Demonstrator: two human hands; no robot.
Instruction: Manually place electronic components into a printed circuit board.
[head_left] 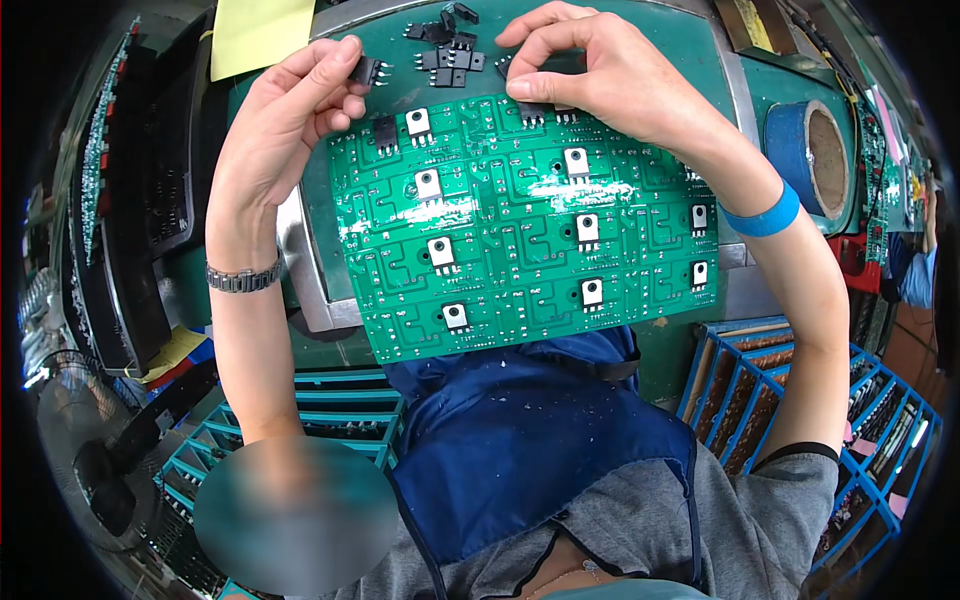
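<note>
My left hand (285,115) pinches a black three-legged transistor (369,72) between thumb and fingertips, just beyond the far left corner of a green circuit board panel (510,235). My right hand (615,75) is over the panel's far edge, its thumb and bent fingers closed on a black transistor (531,114) there; the fingers partly hide it. Several transistors with pale metal faces, such as one transistor (440,252), stand in rows on the panel. Near the far left corner a black transistor (385,133) sits beside a pale-faced one.
Loose black transistors (450,62) lie in a pile on the green mat (400,30) beyond the panel. A roll of blue tape (808,155) stands at right. Yellow paper (258,35) lies far left. Blue racks (730,375) stand low at right, teal racks (335,400) at left.
</note>
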